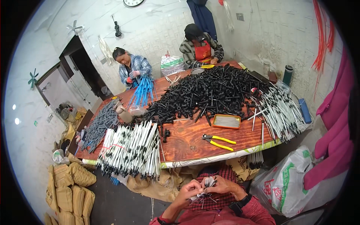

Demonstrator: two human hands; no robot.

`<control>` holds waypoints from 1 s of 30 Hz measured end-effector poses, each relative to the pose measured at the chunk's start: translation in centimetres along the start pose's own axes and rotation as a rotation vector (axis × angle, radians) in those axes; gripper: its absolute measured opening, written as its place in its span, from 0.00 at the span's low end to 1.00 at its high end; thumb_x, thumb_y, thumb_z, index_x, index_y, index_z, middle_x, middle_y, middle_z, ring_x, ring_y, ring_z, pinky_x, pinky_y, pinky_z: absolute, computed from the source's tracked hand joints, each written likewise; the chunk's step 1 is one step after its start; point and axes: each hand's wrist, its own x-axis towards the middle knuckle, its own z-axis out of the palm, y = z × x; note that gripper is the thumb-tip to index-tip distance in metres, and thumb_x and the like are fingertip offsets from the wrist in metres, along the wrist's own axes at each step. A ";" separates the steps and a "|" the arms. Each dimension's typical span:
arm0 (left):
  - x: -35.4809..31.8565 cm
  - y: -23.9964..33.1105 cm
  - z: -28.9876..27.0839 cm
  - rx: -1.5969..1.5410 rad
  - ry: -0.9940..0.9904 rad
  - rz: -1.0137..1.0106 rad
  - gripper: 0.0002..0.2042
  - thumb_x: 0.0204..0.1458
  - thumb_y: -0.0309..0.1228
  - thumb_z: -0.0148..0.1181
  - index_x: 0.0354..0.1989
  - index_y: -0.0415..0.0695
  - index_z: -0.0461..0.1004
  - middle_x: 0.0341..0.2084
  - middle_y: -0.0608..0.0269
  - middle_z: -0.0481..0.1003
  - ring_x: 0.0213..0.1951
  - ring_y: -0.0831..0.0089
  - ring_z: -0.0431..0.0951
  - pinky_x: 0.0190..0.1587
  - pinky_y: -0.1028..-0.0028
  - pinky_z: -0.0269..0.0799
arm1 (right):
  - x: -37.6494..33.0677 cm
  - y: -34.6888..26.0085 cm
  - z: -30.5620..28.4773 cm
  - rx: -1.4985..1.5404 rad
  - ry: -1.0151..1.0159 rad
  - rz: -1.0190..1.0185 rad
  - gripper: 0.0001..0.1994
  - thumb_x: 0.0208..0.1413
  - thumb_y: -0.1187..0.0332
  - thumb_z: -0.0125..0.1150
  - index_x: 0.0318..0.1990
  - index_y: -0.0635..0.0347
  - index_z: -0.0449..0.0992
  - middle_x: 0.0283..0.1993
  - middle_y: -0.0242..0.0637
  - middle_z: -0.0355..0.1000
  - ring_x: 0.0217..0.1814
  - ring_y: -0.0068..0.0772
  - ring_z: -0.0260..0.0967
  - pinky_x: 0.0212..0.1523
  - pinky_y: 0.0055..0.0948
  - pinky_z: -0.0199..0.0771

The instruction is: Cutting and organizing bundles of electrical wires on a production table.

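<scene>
My left hand (192, 188) has thumb and fingers bent together, pinching the near side of the bundle (209, 182), white pieces with black ends. My right hand (226, 186) curls round the other side; how tightly, I cannot tell. I hold it over the checked cloth (213, 203) on my lap, perhaps so both hands can work close in. The pliers (210, 138) lie near the table's (183, 140) front edge, probably for easy reach. Behind them, the black parts (210, 90) are heaped, likely for sharing.
</scene>
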 end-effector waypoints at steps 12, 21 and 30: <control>0.4 2.9 -0.5 0.196 -0.231 -0.093 0.06 0.61 0.30 0.61 0.36 0.39 0.78 0.36 0.68 0.70 0.40 0.79 0.69 0.44 0.76 0.64 | -0.3 -1.1 -0.5 0.041 -0.070 -0.006 0.11 0.56 0.64 0.69 0.39 0.60 0.77 0.34 0.29 0.75 0.37 0.23 0.69 0.42 0.28 0.69; 1.0 6.8 1.1 0.460 -0.205 -0.307 0.08 0.59 0.31 0.62 0.34 0.39 0.80 0.35 0.68 0.75 0.37 0.79 0.74 0.44 0.76 0.68 | -1.1 0.0 -0.3 0.042 -0.073 -0.032 0.08 0.54 0.69 0.67 0.39 0.61 0.77 0.34 0.30 0.75 0.37 0.23 0.69 0.43 0.27 0.70; 2.3 4.2 2.3 0.433 0.118 -0.059 0.09 0.55 0.28 0.57 0.25 0.38 0.76 0.29 0.66 0.75 0.31 0.78 0.73 0.36 0.77 0.66 | -0.2 1.6 -2.8 0.026 0.022 -0.133 0.11 0.51 0.69 0.67 0.40 0.62 0.79 0.36 0.31 0.77 0.36 0.23 0.70 0.41 0.28 0.73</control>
